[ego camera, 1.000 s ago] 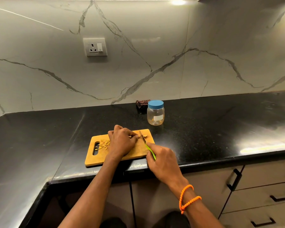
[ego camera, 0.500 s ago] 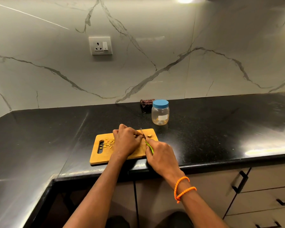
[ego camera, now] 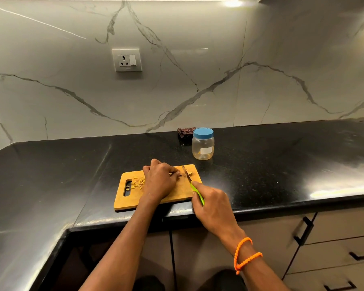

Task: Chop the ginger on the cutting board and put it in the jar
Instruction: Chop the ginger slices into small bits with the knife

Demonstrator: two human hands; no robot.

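Note:
A wooden cutting board point(ego camera: 181, 192) lies near the front edge of the black counter. A pile of chopped ginger point(ego camera: 138, 183) sits by the board's handle slot. My left hand point(ego camera: 159, 181) presses a ginger piece point(ego camera: 176, 174) down at the board's far middle. My right hand point(ego camera: 213, 203) grips a green-handled knife point(ego camera: 192, 186), whose blade tip rests just right of my left fingertips, beside a small ginger bit point(ego camera: 189, 172). A clear jar point(ego camera: 203, 147) with its blue lid on stands behind the board's right corner.
A dark crumpled cloth point(ego camera: 184, 132) lies behind the jar against the marble wall. A wall socket point(ego camera: 127, 60) is above. Drawers with black handles point(ego camera: 304, 231) sit under the counter on the right. The counter turns a corner at the left.
My right hand has drawn back toward me and to the right with the knife, its blade still by my left fingertips. My left hand stays on the ginger. The camera view has shifted slightly.

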